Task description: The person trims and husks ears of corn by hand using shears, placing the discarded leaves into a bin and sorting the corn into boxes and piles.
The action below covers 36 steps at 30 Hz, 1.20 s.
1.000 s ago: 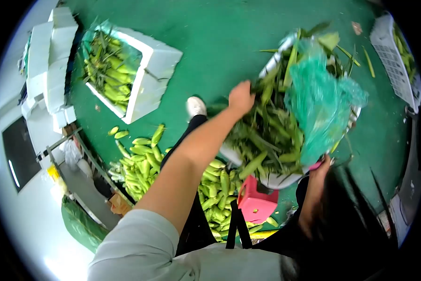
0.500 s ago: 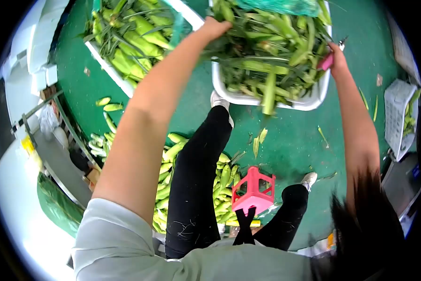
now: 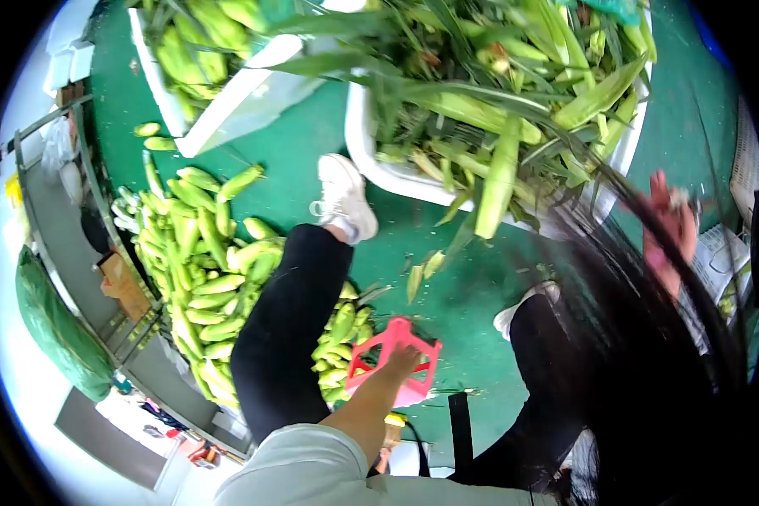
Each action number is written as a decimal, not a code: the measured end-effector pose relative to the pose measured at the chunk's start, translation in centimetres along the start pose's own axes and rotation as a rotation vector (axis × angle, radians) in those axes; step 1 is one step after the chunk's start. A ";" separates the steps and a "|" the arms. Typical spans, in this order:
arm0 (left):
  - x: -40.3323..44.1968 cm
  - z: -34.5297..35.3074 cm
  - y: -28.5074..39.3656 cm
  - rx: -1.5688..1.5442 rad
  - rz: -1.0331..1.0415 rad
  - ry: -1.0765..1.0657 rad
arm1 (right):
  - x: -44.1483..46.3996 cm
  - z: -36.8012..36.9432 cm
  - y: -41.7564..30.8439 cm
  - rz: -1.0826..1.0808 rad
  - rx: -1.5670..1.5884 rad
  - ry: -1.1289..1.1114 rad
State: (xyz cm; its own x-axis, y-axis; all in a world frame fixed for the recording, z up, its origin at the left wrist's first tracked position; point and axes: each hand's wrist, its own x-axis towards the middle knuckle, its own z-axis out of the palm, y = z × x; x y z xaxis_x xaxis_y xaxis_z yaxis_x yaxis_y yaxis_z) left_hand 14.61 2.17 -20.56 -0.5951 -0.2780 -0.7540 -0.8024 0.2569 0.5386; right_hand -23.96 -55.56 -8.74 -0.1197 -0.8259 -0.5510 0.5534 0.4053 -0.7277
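Note:
My left hand (image 3: 405,361) reaches down to the pink plastic stool (image 3: 394,392) between my legs; its fingers are hidden or too small to make out. My right hand (image 3: 673,226) is raised at the right, beside the white tub (image 3: 367,156), partly behind dark hair and blurred. Something pink shows at its palm, and a small metallic thing near its fingers. The tub is heaped with corn husks and long leaves (image 3: 502,169), with part of a green plastic bag (image 3: 614,10) at the top edge.
Peeled-looking green corn cobs (image 3: 189,253) lie piled on the floor left of and behind my leg. A white foam box (image 3: 236,105) of corn stands at the upper left. A metal rack (image 3: 101,253) is at the left, a white basket (image 3: 717,253) at the right.
My left hand has left the tub's leaves and come down to the stool. My right hand has moved off the tub's side. The tub now appears larger and nearer.

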 end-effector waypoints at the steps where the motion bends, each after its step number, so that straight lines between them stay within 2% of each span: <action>1: -1.5 2.3 0.4 0.006 0.015 -0.056 | -2.3 -2.0 0.0 0.008 0.002 -0.064; 2: -2.4 5.2 0.9 0.046 0.046 -0.180 | -4.9 -4.1 0.2 0.035 -0.033 -0.150; 3: -3.7 8.5 1.2 0.123 0.053 -0.013 | -7.3 -6.0 0.5 0.071 -0.079 -0.241; 4: -3.5 9.5 1.3 0.069 0.074 -0.275 | -9.3 -7.9 0.9 0.108 -0.116 -0.320; 5: -2.3 8.6 1.5 0.104 0.108 -0.321 | -10.3 -9.9 1.2 0.145 -0.150 -0.346; 6: -1.3 8.0 1.2 0.139 0.144 -0.372 | -10.4 -11.7 1.6 0.172 -0.182 -0.271; 8: 1.4 8.3 0.5 -0.050 0.080 -0.564 | -10.1 -15.6 1.6 0.231 -0.245 -0.131; 10: 3.8 1.2 0.3 -0.294 -0.023 -0.608 | -10.3 -15.8 1.8 0.192 -0.254 -0.013; 13: 8.1 -12.0 0.4 0.003 0.346 -0.593 | -11.7 -9.8 2.6 0.091 -0.218 0.136; 15: 8.9 -17.9 -0.7 -0.054 0.277 -0.422 | -13.7 -3.4 2.6 0.027 -0.193 0.230; 18: 8.0 -29.1 -4.2 -0.069 0.217 -0.031 | -15.4 6.7 1.1 -0.040 -0.166 0.289; 19: 8.2 -31.7 -5.6 -0.147 0.115 -0.046 | -15.3 9.8 0.3 -0.064 -0.175 0.285; 22: 8.5 -38.1 -11.5 -0.100 0.056 -0.049 | -13.3 16.8 -2.6 -0.121 -0.206 0.222; 24: 10.1 -35.1 -13.8 -0.047 0.120 0.091 | -10.0 19.7 -4.8 -0.157 -0.241 0.154; 25: 10.5 -35.7 -14.1 -0.024 0.125 0.076 | -7.9 20.6 -5.3 -0.179 -0.246 0.103; 26: 10.1 -37.6 -13.4 -0.048 0.121 0.018 | -5.9 21.2 -5.6 -0.198 -0.247 0.062; 27: 8.7 -40.9 -11.5 -0.117 0.118 -0.047 | -2.9 21.7 -5.1 -0.229 -0.163 -0.094; 29: 5.0 -47.3 -6.9 -0.315 0.140 -0.099 | -0.1 22.8 -4.8 -0.347 -0.203 -0.136; 30: 2.7 -51.8 -5.4 -0.408 0.170 -0.007 | 1.0 23.1 -4.6 -0.386 -0.180 -0.172; 32: -1.9 -60.4 -5.2 -0.327 0.117 0.441 | 2.5 22.5 -4.7 -0.316 -0.105 -0.223; 33: -3.4 -64.7 -7.6 0.139 0.051 0.773 | 3.5 22.2 -4.4 -0.328 -0.063 -0.230; 34: -4.7 -67.3 -12.0 0.199 -0.010 1.103 | 4.4 22.3 -4.4 -0.357 -0.017 -0.231; 35: -6.5 -70.1 -14.9 0.281 -0.541 0.919 | 4.6 22.7 -4.7 -0.373 -0.022 -0.271; 36: -6.7 -69.0 -21.0 0.108 -0.338 1.652 | 5.2 22.6 -4.7 -0.419 -0.073 -0.281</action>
State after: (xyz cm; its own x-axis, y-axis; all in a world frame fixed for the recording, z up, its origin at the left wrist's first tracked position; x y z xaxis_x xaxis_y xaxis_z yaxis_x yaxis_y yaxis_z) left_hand 32.45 -65.27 -0.86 0.1278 -0.9132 0.3870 -0.9294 0.0260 0.3682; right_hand -8.51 -70.64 1.04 -0.0875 -0.9928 -0.0817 0.4452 0.0344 -0.8948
